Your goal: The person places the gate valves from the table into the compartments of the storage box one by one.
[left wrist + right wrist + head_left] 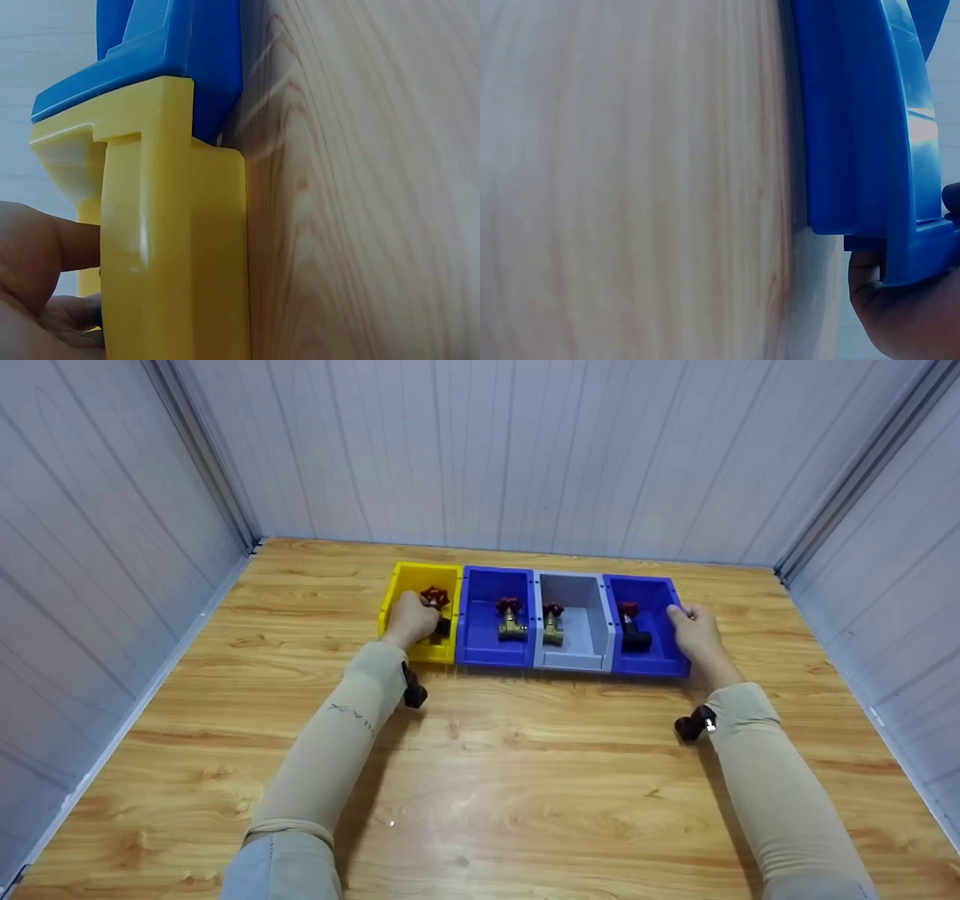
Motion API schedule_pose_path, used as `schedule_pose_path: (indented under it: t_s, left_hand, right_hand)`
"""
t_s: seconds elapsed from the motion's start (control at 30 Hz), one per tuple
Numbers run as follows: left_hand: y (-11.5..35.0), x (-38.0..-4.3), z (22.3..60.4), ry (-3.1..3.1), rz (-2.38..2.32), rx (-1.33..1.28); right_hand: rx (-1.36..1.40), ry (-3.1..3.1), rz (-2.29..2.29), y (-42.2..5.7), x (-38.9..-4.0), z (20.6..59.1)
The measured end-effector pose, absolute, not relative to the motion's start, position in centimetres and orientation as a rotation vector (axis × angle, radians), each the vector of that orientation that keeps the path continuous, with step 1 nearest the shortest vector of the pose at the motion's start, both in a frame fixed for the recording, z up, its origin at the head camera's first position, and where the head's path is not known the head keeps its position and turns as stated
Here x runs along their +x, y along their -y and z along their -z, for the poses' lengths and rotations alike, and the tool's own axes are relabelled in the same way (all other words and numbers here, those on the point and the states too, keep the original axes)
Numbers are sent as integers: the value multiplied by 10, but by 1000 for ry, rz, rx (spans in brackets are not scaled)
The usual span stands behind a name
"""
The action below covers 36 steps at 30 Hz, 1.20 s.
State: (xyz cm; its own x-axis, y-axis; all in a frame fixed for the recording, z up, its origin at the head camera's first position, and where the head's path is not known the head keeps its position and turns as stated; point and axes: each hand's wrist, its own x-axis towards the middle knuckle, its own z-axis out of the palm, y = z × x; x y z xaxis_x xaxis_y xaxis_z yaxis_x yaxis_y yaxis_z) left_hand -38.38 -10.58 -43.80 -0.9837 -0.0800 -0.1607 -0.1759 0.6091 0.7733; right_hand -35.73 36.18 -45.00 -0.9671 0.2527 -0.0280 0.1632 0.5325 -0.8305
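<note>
My left hand [412, 619] reaches into the yellow bin [424, 576] at the left end of the row. Its fingers pinch a valve [435, 598] with a dark red handwheel and black body. In the left wrist view, the yellow front wall [161, 247] hides the fingertips and most of the valve. At the row's other end, my right hand [697, 634] grips the side rim of the right blue bin [660, 664], thumb on the inside. In the right wrist view, a curled finger [866, 281] shows under that bin's edge. A black-bodied, red-handled valve [634, 637] sits inside it.
Between the end bins stand another blue bin [480, 652] and a grey bin [574, 661], joined side by side. Brass valves [511, 628] with red handwheels sit in both, one each. White panel walls [487, 457] enclose the wooden table [517, 780] behind and at the sides.
</note>
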Motion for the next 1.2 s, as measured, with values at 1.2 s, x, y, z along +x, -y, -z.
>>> schedule_pose_path:
  t_s: [1.2]
  left_hand:
    - [105,-384,438,-2719,-1294,-248]
  right_hand:
    - [-380,2658,-1443,-362,-357,450]
